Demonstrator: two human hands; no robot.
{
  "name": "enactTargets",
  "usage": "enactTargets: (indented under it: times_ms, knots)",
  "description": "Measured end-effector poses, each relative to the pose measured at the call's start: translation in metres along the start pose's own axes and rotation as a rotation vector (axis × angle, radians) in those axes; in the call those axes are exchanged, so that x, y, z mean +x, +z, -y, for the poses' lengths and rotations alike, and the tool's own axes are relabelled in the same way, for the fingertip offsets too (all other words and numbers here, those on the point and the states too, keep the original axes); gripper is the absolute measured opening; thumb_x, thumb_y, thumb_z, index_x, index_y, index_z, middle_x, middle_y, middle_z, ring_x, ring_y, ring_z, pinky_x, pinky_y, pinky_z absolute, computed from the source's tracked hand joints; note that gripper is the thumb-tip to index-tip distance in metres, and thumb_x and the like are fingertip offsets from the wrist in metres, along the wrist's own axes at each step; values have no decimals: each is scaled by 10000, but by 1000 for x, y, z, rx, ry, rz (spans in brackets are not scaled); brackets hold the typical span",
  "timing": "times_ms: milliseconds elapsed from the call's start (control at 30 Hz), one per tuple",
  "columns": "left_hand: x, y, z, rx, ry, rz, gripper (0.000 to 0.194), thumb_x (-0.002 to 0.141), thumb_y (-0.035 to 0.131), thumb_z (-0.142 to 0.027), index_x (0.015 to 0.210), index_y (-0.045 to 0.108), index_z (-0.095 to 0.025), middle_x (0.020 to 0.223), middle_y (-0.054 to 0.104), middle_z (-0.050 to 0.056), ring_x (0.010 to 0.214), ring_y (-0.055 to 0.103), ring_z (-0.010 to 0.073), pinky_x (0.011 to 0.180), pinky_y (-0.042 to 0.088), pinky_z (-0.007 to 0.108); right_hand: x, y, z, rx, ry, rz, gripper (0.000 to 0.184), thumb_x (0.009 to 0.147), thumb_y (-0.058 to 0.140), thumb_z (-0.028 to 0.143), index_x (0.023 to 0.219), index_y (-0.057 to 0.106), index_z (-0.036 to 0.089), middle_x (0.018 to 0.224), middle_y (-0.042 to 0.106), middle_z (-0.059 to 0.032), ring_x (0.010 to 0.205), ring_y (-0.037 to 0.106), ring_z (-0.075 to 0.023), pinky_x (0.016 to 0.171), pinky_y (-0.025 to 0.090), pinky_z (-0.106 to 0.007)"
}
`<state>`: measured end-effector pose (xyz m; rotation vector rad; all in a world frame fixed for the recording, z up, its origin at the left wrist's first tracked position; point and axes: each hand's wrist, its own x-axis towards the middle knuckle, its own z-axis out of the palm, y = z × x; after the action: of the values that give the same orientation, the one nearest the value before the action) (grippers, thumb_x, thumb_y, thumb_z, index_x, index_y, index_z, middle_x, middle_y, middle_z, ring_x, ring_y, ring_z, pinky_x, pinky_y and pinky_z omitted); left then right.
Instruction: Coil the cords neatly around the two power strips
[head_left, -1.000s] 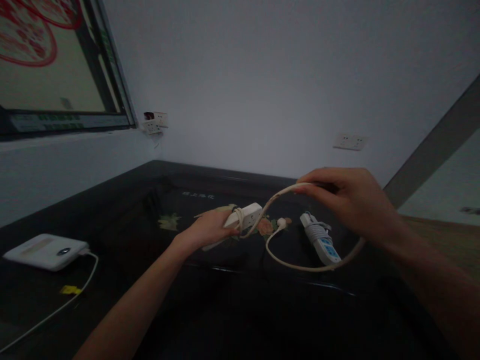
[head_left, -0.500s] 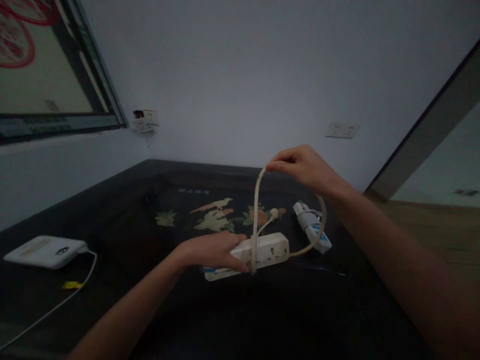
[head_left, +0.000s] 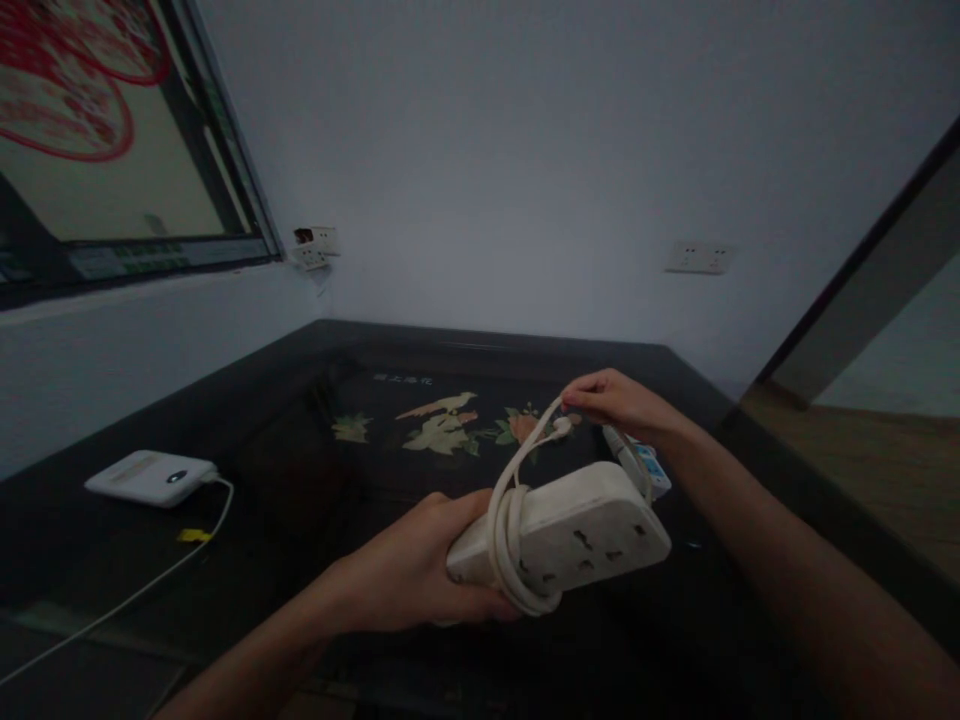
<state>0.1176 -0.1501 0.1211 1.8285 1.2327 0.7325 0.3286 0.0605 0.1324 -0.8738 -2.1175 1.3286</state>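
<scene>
A white power strip (head_left: pixel 592 530) is lifted over the dark table, tilted with its socket face toward me. My left hand (head_left: pixel 442 560) grips its left end, fingers wrapped round the body. The strip's own white cord (head_left: pixel 504 550) is looped around its middle, just beyond my left fingers. Between thumb and fingertips, my right hand (head_left: pixel 611 400) pinches the cord above and behind the strip. The cord's plug (head_left: pixel 561 427) hangs near the right fingertips. Partly hidden behind the strip and my right wrist lies a second power strip (head_left: pixel 651 468) with blue sockets.
On the left of the black table (head_left: pixel 300 400) rests a white power bank (head_left: pixel 154 478) with a cable, beside a small yellow piece (head_left: pixel 194 536). Wall sockets (head_left: pixel 699 257) sit on the back wall; others (head_left: pixel 315 247) hang loose near the window.
The power strip has come closer to me and tilted up. More cord now wraps around it, and my right hand has moved lower. The view has shifted slightly.
</scene>
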Motion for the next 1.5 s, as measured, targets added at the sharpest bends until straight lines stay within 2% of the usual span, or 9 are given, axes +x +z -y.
enactTargets:
  times_ms: [133,233,367,533,667,1000,1267,1367,1500]
  knots:
    - [-1,13,11,-456,7,-144,527,659,733,-485,1061,630,-161,951,723,87,793,662,241,673,509,305,-21,15,-20,31,33,-33,294,745,628,445,694,677,159,471,417,49,417,253,-66,425,154,-236]
    - [5,12,19,-649,17,-270,585,619,735,-573,1001,641,-140,890,736,118,743,691,260,646,522,318,-34,26,-26,12,22,-55,322,773,595,466,704,664,158,464,351,69,417,224,-68,429,136,-233]
    - [24,-1,35,-708,-24,-449,569,652,731,-548,1029,629,-134,989,724,143,816,701,275,653,531,314,-50,41,-28,-192,-65,-135,344,843,522,443,754,703,164,484,408,43,458,331,-101,462,215,-236]
    - [69,-9,69,-715,-43,-534,548,682,714,-527,1025,617,-111,895,736,148,748,703,248,594,521,290,-58,59,-29,-391,-143,-268,347,887,466,377,893,739,164,718,685,-46,652,578,-197,585,377,-276]
    - [97,-2,90,-697,-46,-537,490,736,674,-502,1023,586,-115,893,729,155,718,702,230,584,518,287,-59,67,-30,-446,-161,-303,327,905,455,347,927,734,177,876,734,-74,781,643,-241,682,432,-305]
    - [95,18,109,-483,-67,-426,413,755,666,-453,1027,588,-151,922,720,117,751,683,232,642,497,301,-69,91,-37,-805,-212,-307,189,893,524,267,912,700,200,904,712,-96,827,633,-231,706,395,-301]
    - [83,17,102,-208,-63,-73,443,701,704,-444,1024,633,-149,919,696,55,780,614,194,677,463,259,-72,85,-39,-963,-396,-120,131,844,634,292,811,692,180,870,660,-91,844,591,-214,687,398,-285]
    - [79,16,98,-138,-74,83,452,693,708,-448,1025,634,-150,852,682,25,710,586,165,639,447,239,-70,81,-41,-955,-431,-139,258,732,740,404,846,688,179,939,641,-104,953,558,-252,787,423,-329]
    - [74,16,91,-75,-62,210,484,637,766,-395,1044,647,-160,923,676,25,788,577,174,703,433,245,-66,78,-47,-835,-475,-122,702,549,835,481,1167,627,220,1220,565,-133,1186,455,-301,976,377,-422]
